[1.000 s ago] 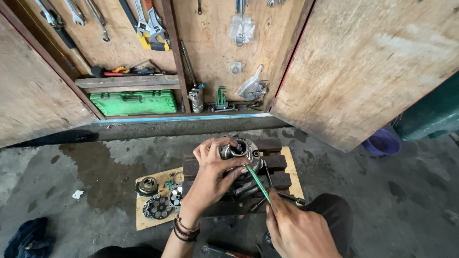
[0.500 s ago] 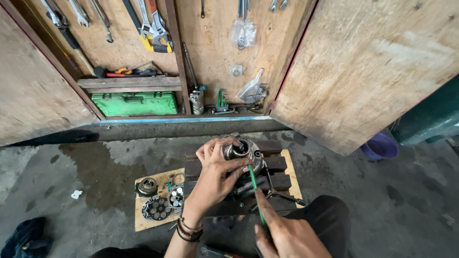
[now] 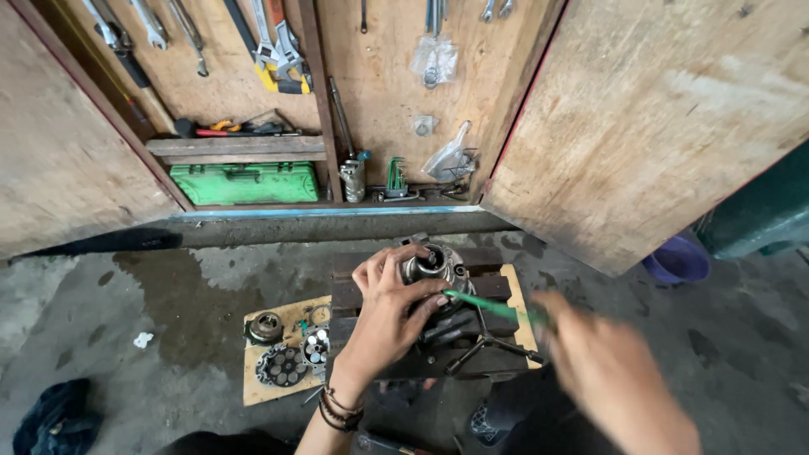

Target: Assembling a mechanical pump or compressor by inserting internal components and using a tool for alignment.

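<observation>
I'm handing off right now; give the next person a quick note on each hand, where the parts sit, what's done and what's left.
Left hand: clasped on the round metal assembly, steadying it on the dark wooden block.
Right hand: blurred, gripping a green-handled tool whose tip points at the assembly.
Parts: clutch-like discs and a small round hub lie on the cardboard to the left; a black T-shaped wrench rests on the block.
Done: several parts are off and laid out.
Left: the assembly seems still in work; how far along cannot be told.
</observation>
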